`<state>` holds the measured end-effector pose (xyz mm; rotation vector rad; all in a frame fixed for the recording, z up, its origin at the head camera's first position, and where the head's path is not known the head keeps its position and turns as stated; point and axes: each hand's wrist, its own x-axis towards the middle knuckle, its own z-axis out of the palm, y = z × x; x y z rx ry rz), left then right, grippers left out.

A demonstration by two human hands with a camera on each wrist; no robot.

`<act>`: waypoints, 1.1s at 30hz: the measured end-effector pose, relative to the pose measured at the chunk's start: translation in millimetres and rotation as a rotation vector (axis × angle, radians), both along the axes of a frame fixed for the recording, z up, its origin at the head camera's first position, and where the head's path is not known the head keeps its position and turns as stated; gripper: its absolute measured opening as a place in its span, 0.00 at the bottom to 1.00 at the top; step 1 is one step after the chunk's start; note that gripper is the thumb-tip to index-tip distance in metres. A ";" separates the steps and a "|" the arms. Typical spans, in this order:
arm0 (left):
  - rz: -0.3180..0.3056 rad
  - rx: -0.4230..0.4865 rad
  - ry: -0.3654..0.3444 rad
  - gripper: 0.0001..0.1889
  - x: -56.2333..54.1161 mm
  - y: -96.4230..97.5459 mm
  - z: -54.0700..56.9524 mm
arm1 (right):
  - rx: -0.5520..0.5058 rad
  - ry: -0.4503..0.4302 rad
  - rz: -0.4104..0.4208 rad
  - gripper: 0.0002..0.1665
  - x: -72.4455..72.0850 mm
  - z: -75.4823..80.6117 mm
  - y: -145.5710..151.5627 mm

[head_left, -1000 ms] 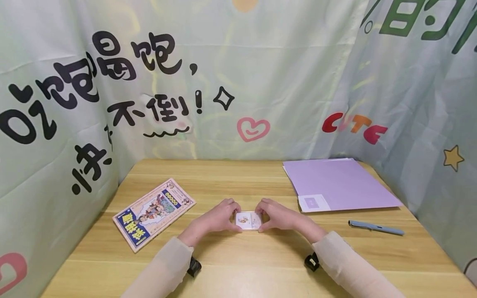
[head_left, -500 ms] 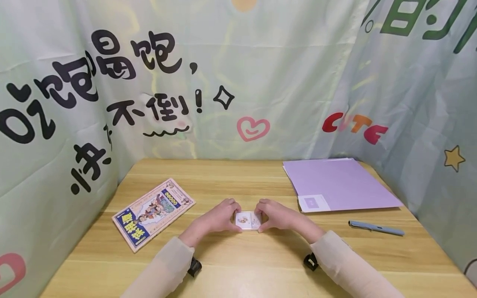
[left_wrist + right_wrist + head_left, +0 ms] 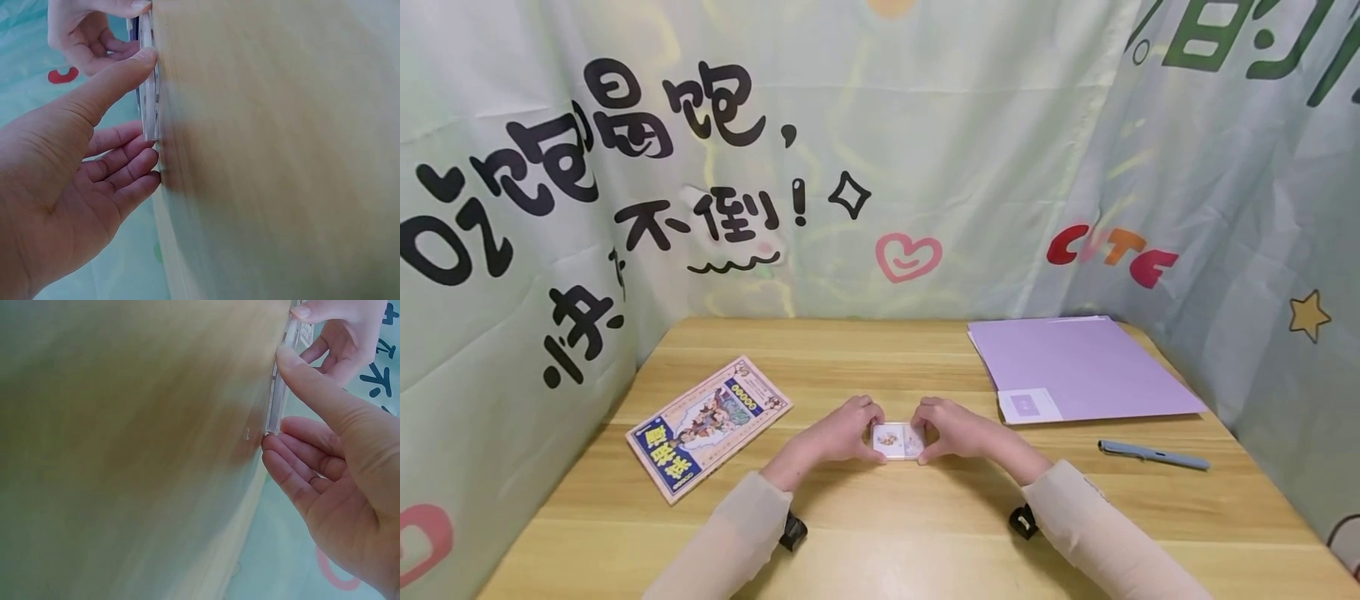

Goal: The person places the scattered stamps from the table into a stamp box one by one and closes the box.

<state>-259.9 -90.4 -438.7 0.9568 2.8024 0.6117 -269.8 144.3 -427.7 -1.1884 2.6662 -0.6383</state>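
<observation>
In the head view, a small flat clear plastic case (image 3: 891, 442) with little coloured pictures on its face lies on the wooden table. My left hand (image 3: 846, 432) pinches its left end, thumb on the near edge and fingers toward the far side. The right hand (image 3: 958, 432) pinches the opposite end in the same way. Both wrist views show the case edge-on, as a thin transparent slab (image 3: 149, 100) close against the tabletop. The left thumb (image 3: 119, 75) presses its near edge, and in the right wrist view the right thumb (image 3: 312, 381) does likewise.
A pink and blue illustrated booklet (image 3: 709, 429) lies on the left of the table. Toward the back right rests a purple folder (image 3: 1082, 367) with a white label, and a blue-grey pen (image 3: 1153, 455) lies in front of it. Printed fabric (image 3: 880, 158) hangs around the table.
</observation>
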 end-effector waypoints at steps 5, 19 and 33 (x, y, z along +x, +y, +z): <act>-0.020 -0.003 0.011 0.28 -1.0 -0.8 -5.9 | -0.013 -0.018 0.009 0.27 0.2 -6.1 2.4; -0.014 -0.003 0.025 0.29 -4.8 -0.8 -2.9 | -0.019 -0.022 -0.002 0.28 -2.5 -4.1 2.9; 0.013 0.013 -0.055 0.29 -3.0 -4.2 -6.2 | 0.013 -0.009 -0.019 0.31 -1.1 -7.9 2.8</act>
